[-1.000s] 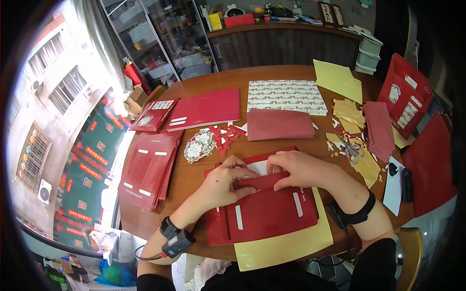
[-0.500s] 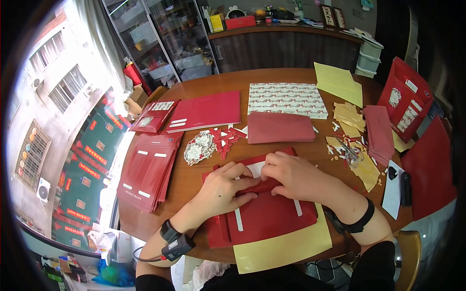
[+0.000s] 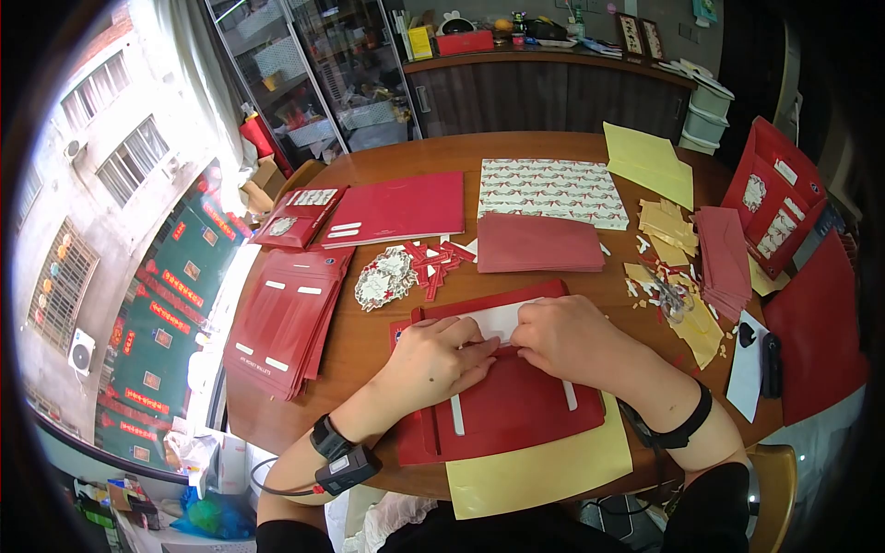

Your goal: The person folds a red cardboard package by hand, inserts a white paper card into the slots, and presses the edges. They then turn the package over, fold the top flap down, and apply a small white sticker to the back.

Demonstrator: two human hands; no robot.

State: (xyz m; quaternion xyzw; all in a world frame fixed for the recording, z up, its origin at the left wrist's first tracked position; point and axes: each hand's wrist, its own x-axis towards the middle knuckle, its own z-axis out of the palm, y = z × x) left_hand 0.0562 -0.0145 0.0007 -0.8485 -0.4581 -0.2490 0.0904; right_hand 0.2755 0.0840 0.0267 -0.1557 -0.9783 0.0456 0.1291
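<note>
A red cardboard folder [image 3: 516, 419] lies in front of me, with a raised fold along its left side and two narrow white strips, a left strip [image 3: 457, 415] and a right strip [image 3: 570, 396]. Near its far side shows a white panel [image 3: 499, 319]. My left hand [image 3: 444, 355] is closed, its thumb and fingers pinching the folder near that panel's lower edge. Close beside it, my right hand [image 3: 570, 339] pinches there too, fingers bent. The fingers partly cover the spot they grip. Under the folder's near edge lies a yellow sheet [image 3: 539, 475].
To the left are stacked red folders [image 3: 281, 318], white cut-outs [image 3: 385, 278] and red strips [image 3: 433, 267]. Beyond are a patterned white sheet [image 3: 553, 189] and pinkish-red envelopes [image 3: 539, 244]. Scissors [image 3: 678, 302] lie among yellow scraps [image 3: 668, 226] at right, near a standing red box [image 3: 774, 198].
More of the white panel shows between my hands, and the red fold seen between the fingers is lower. My right hand has shifted slightly right and down. The view has moved a little.
</note>
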